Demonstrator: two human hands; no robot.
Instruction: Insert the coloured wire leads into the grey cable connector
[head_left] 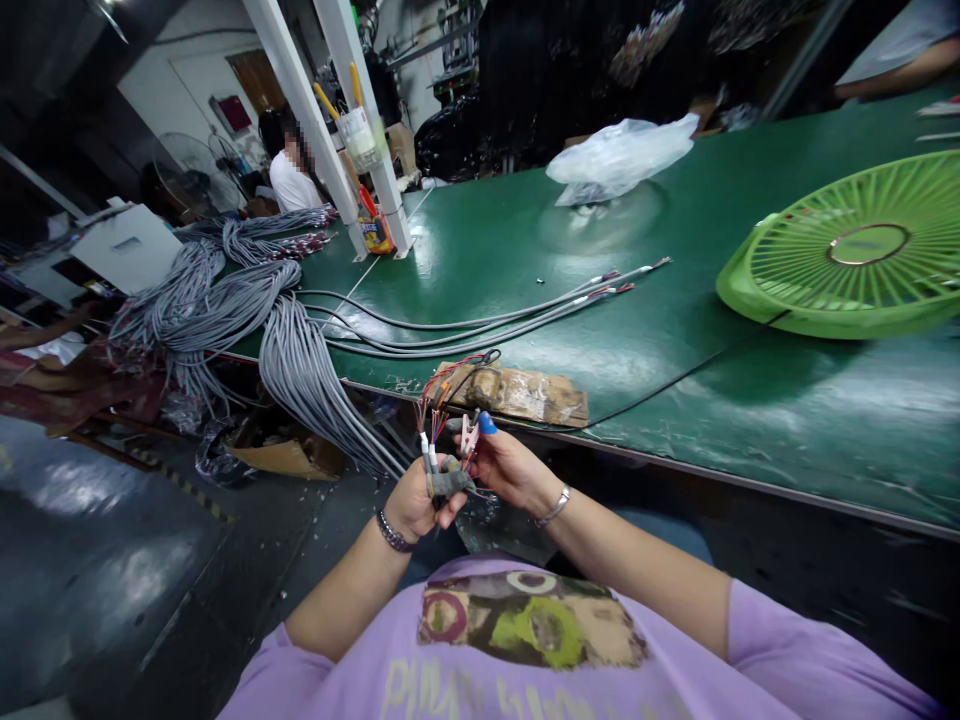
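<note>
My left hand point(417, 499) is closed around the ends of grey cables point(430, 455), from which thin coloured wires point(433, 420) fan out upward. Grey wrapping covers some of its fingers. Close by on the right, my right hand point(511, 468) pinches a small pale pink, clip-like piece point(469, 436) whose exact kind I cannot make out. A blue cover point(487, 424) sits on one fingertip of that hand. Just beyond both hands, a worn wooden block point(525, 395) lies at the bench edge, with red and black leads on its left end.
Coiled grey cables point(225, 305) pile up at the left of the green bench point(660, 400), and several cable ends point(480, 330) stretch across it. A green fan point(847, 250) stands right, its black cord running toward the block. A plastic bag point(622, 160) lies farther back; white posts point(352, 130) rise behind.
</note>
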